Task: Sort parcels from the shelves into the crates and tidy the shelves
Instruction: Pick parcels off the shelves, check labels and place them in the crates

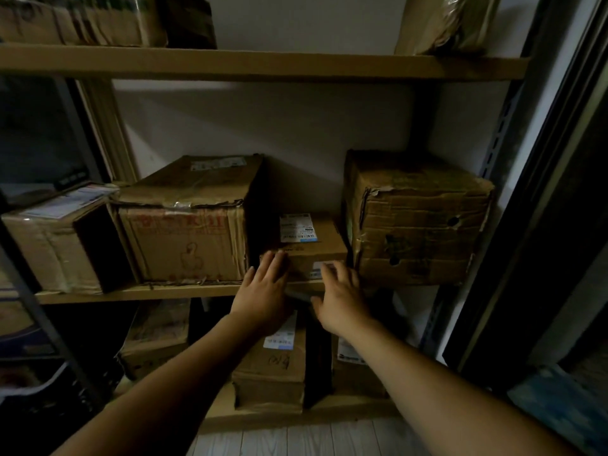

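The left forearm (184,373) and the right forearm (434,376) are bare along all their visible length, with skin showing to the frame's lower edge. The left hand (263,291) and right hand (342,297) are bare too. Dim light and blur hide finer detail of the fingers.

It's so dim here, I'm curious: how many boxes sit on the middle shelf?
4: the far-left box, the big red-printed box beside it, the small box in the middle, the battered box at right. More may hide behind.
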Demonstrator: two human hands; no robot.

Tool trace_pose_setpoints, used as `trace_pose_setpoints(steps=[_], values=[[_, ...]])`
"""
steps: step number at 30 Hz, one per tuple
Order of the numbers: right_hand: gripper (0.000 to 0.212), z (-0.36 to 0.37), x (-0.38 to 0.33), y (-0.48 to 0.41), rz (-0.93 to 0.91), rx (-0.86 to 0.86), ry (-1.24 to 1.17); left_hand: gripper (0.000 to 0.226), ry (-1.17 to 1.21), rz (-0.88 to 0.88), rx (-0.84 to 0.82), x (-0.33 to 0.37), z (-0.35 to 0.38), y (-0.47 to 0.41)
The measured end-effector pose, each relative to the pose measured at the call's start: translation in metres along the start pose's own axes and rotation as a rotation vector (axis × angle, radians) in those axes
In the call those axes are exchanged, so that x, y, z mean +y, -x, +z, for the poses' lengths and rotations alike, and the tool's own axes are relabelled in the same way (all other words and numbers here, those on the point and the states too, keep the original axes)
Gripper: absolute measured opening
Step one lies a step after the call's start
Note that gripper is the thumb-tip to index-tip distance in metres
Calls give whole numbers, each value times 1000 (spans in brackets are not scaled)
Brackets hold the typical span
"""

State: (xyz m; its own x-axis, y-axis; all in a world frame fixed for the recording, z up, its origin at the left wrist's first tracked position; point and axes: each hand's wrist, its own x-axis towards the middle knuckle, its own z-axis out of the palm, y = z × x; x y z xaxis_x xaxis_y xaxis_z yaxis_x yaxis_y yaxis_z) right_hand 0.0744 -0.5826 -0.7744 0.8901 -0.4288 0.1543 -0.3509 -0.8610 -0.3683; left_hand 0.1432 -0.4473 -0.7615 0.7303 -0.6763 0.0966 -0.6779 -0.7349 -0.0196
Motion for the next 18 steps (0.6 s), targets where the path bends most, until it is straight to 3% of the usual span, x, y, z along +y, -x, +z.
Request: trace_pose_setpoints(steps=[4, 13, 18], values=[[68, -15, -1, 2, -2, -63, -13, 80, 83, -69, -43, 5, -15, -17], [49, -122, 32, 8, -140, 399, -48, 81, 438, -27, 28, 64, -70, -47], [65, -167, 62, -6, 8, 391, 59, 90, 806, 96, 109, 99, -98, -71]])
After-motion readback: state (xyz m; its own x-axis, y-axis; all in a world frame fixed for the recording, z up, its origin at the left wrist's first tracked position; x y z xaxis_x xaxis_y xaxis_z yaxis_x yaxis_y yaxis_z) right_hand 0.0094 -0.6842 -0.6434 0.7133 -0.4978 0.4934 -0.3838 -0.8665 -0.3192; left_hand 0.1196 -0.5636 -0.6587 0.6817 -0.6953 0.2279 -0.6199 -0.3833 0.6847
